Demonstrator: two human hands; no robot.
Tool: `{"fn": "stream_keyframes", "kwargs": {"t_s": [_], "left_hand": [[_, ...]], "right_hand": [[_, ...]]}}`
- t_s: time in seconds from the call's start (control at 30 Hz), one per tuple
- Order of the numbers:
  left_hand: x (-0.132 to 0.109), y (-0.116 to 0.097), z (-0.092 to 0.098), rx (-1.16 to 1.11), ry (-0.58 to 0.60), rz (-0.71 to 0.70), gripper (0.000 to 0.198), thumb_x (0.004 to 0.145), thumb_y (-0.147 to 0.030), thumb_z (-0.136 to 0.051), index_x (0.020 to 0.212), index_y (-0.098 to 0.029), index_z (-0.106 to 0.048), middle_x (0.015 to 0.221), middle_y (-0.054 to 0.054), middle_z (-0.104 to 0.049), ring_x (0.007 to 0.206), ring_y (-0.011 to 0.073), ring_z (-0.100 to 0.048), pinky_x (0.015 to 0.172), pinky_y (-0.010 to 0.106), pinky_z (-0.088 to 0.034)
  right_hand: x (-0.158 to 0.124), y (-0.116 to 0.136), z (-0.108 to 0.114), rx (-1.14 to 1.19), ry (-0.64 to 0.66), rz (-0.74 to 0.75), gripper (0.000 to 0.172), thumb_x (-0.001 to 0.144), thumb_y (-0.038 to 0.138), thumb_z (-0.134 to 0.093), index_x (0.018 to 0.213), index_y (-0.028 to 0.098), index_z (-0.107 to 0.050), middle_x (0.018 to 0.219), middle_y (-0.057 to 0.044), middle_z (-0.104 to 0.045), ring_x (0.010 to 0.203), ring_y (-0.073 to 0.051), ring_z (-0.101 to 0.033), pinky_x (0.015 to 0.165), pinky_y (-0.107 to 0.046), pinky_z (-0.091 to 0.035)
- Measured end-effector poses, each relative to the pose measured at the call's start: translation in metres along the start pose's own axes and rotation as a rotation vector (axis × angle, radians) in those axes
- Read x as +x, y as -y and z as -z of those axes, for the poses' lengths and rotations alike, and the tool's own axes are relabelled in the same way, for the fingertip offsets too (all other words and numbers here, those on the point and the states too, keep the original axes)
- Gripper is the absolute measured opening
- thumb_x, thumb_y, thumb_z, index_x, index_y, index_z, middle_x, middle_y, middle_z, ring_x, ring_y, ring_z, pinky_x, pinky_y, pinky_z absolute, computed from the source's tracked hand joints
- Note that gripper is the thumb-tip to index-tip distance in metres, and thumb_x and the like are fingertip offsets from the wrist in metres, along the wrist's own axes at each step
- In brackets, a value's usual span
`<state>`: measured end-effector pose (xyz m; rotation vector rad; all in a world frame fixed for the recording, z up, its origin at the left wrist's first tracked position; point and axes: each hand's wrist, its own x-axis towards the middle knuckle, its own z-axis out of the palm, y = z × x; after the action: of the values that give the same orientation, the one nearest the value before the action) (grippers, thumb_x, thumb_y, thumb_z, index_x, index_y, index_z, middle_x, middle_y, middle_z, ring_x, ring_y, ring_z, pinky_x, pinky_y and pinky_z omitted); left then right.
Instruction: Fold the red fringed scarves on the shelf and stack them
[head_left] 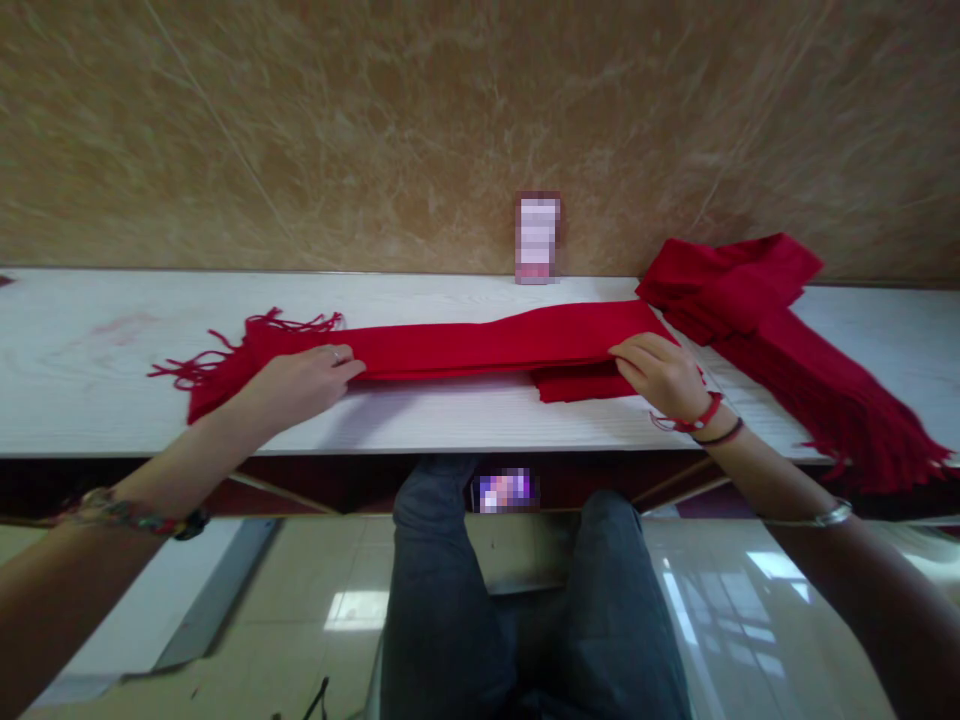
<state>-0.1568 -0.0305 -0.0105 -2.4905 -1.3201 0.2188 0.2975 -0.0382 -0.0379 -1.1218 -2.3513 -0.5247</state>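
Note:
A red scarf (480, 345) with a fringed left end is stretched lengthwise across the white table, folded into a long strip. My left hand (311, 378) pinches its near edge close to the fringe. Toward the other end, my right hand (660, 372) grips the same near edge between thumb and fingers. Under the strip, beside my right hand, a lower layer of red cloth sticks out toward me. The fingertips of both hands are partly hidden by the cloth.
A second red scarf (757, 310) lies bunched at the right, its fringe hanging over the front edge of the white table (442, 425). A blurred-out phone-like item (537, 238) leans on the brown marbled wall (337, 130). Another blurred item (504, 490) sits below the tabletop.

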Motion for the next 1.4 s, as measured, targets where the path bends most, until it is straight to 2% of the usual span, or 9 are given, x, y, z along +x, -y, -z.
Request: {"fn": "stream_keyframes", "kwargs": {"t_s": [0.1,0.17,0.4,0.6,0.8,0.93,1.13,1.3,1.4], "left_hand": [[-0.008,-0.007,-0.002,0.125,0.101,-0.059,0.04,0.088,-0.001,-0.027,0.11,-0.012,-0.06,0.11,0.015,-0.06,0.1,0.0227,-0.058,0.067,0.029,-0.05],[-0.009,-0.01,-0.003,0.166,0.119,-0.019,0.042,0.087,0.0,-0.026,0.112,-0.011,-0.058,0.112,0.016,-0.059,0.101,0.0234,-0.058,0.067,0.029,-0.05],[-0.001,-0.01,-0.005,0.235,0.042,0.039,0.04,0.089,-0.001,-0.024,0.109,-0.008,-0.058,0.108,0.015,-0.061,0.098,0.0227,-0.056,0.063,0.027,-0.048],[0.005,-0.014,-0.008,0.179,0.033,0.155,0.043,0.09,-0.007,-0.021,0.109,-0.01,-0.059,0.102,0.017,-0.059,0.093,0.0269,-0.056,0.056,0.03,-0.043],[0.026,-0.037,-0.004,0.109,-0.046,-0.059,0.041,0.088,-0.01,-0.029,0.112,-0.019,-0.06,0.11,0.012,-0.058,0.099,0.025,-0.057,0.081,0.037,-0.044],[0.042,-0.05,-0.001,0.097,-0.056,-0.084,0.039,0.085,-0.006,-0.031,0.103,-0.019,-0.064,0.099,0.012,-0.061,0.092,0.0224,-0.06,0.077,0.033,-0.047],[0.041,-0.04,-0.007,-0.003,-0.115,-0.054,0.037,0.085,-0.007,-0.033,0.1,-0.017,-0.065,0.097,0.014,-0.06,0.094,0.0237,-0.056,0.077,0.033,-0.048],[0.035,-0.038,-0.008,0.009,-0.035,-0.137,0.043,0.084,-0.005,-0.031,0.108,-0.018,-0.063,0.102,0.011,-0.06,0.1,0.0218,-0.054,0.078,0.03,-0.048],[0.034,-0.038,-0.005,-0.02,0.03,-0.128,0.049,0.084,-0.004,-0.027,0.117,-0.02,-0.06,0.11,0.01,-0.058,0.103,0.0201,-0.054,0.081,0.029,-0.046]], "right_hand": [[-0.01,0.001,-0.001,-0.002,0.104,0.119,0.028,0.09,0.017,-0.04,0.088,0.017,-0.068,0.084,-0.009,-0.067,0.079,-0.019,-0.06,0.07,-0.031,-0.05],[-0.015,0.002,-0.004,-0.024,0.152,0.14,0.027,0.09,0.017,-0.04,0.09,0.016,-0.067,0.086,-0.009,-0.067,0.081,-0.019,-0.06,0.072,-0.03,-0.05],[-0.019,-0.008,-0.002,-0.199,0.23,0.084,0.032,0.091,0.014,-0.036,0.094,0.02,-0.066,0.089,-0.007,-0.067,0.08,-0.018,-0.059,0.073,-0.031,-0.049],[-0.038,-0.036,0.013,-0.262,0.242,-0.025,0.031,0.088,0.013,-0.036,0.093,0.016,-0.067,0.089,-0.01,-0.066,0.081,-0.021,-0.059,0.07,-0.035,-0.048],[-0.058,-0.053,0.015,-0.197,0.235,-0.05,0.036,0.087,0.011,-0.034,0.106,0.015,-0.064,0.098,-0.012,-0.066,0.093,-0.024,-0.059,0.078,-0.037,-0.048],[-0.065,-0.056,0.014,-0.185,0.205,-0.063,0.038,0.086,0.009,-0.034,0.113,0.013,-0.061,0.103,-0.014,-0.066,0.095,-0.025,-0.06,0.079,-0.038,-0.05],[-0.077,-0.066,0.016,-0.195,0.065,-0.107,0.039,0.088,0.011,-0.034,0.117,0.016,-0.06,0.108,-0.011,-0.066,0.098,-0.021,-0.062,0.084,-0.033,-0.051],[-0.087,-0.07,0.016,-0.181,0.25,-0.048,0.041,0.086,0.01,-0.035,0.119,0.014,-0.059,0.111,-0.014,-0.064,0.101,-0.024,-0.061,0.085,-0.038,-0.051],[-0.087,-0.07,0.018,-0.14,0.263,-0.039,0.042,0.085,0.009,-0.037,0.121,0.013,-0.058,0.119,-0.016,-0.06,0.11,-0.026,-0.056,0.091,-0.042,-0.049]]}}
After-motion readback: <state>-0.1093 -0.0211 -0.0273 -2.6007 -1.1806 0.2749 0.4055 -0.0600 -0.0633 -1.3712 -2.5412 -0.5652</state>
